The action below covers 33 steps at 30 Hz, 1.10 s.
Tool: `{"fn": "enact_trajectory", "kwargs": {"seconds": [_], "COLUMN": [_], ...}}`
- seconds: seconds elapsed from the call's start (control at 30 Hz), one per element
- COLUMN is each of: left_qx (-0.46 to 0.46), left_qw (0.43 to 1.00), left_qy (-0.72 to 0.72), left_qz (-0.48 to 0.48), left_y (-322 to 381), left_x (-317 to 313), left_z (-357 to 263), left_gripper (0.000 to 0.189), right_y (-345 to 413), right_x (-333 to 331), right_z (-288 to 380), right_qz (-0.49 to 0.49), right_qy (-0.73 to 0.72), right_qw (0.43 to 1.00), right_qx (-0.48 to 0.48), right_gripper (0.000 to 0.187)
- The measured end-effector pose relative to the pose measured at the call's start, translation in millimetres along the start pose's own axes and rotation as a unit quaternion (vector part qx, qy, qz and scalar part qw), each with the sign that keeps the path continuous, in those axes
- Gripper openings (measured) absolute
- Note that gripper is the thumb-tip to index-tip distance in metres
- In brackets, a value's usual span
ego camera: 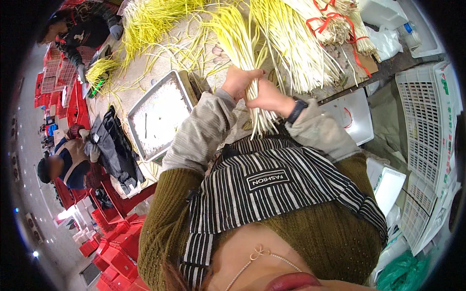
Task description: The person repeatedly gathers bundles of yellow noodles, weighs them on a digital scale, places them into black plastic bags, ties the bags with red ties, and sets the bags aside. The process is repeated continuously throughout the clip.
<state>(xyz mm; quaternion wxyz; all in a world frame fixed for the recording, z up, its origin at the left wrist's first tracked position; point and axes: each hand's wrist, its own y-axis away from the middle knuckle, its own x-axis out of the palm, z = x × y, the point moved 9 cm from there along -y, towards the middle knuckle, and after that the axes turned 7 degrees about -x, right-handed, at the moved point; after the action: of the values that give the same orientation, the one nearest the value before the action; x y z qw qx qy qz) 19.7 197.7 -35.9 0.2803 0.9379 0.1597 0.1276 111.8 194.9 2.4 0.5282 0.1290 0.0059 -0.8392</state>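
Observation:
My left hand and my right hand are both closed around one bundle of pale stalks, which look like yellow chives. Yellow tips fan out away from me, and white ends hang down toward my striped apron. The hands grip the white part close together, the left slightly farther from me. On my right wrist sits a dark band. Just beyond the right hand lies a large pile of loose stalks. Left of my left forearm is a white-bottomed tray with dark bits in it.
Bundles tied with red ribbon lie at the back right. Another yellow heap is at the back left, near a co-worker's gloved hand. A second person handles black plastic. White crates stand right, red boxes lower left.

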Motion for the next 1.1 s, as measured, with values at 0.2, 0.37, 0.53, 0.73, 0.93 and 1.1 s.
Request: {"fn": "enact_trajectory", "kwargs": {"seconds": [0.2, 0.37, 0.53, 0.73, 0.93, 1.1], "left_qx": [0.275, 0.335, 0.307, 0.327, 0.423, 0.428], "left_qw": [0.959, 0.94, 0.858, 0.924, 0.87, 0.798], "left_qy": [-0.064, -0.068, -0.407, -0.133, 0.233, 0.392], "left_qz": [-0.022, -0.02, -0.058, -0.146, -0.104, -0.16], "left_y": [72.6, 80.4, 74.6, 108.9, 181.6, 261.5], "left_x": [25.2, 20.1, 20.5, -46.9, -165.1, -353.4], "left_z": [-92.1, -87.8, -37.7, -61.7, -80.7, -65.8], "left_gripper": [0.033, 0.038, 0.02, 0.03, 0.044, 0.029], "right_y": [0.0, -20.5, -32.8, -44.2, -82.9, -132.1], "right_x": [-39.8, -15.4, 17.4, 28.5, 114.6, 215.5], "right_z": [52.2, -15.8, -96.0, 2.7, 150.4, 195.0], "right_qz": [-0.089, -0.078, -0.108, -0.153, -0.029, 0.076], "right_qy": [-0.112, -0.058, -0.135, 0.199, 0.259, 0.327], "right_qw": [0.969, 0.974, 0.968, 0.914, 0.875, 0.868], "right_qx": [-0.203, -0.205, -0.18, -0.318, -0.409, -0.365], "right_gripper": [0.085, 0.063, 0.041, 0.044, 0.058, 0.047]}}
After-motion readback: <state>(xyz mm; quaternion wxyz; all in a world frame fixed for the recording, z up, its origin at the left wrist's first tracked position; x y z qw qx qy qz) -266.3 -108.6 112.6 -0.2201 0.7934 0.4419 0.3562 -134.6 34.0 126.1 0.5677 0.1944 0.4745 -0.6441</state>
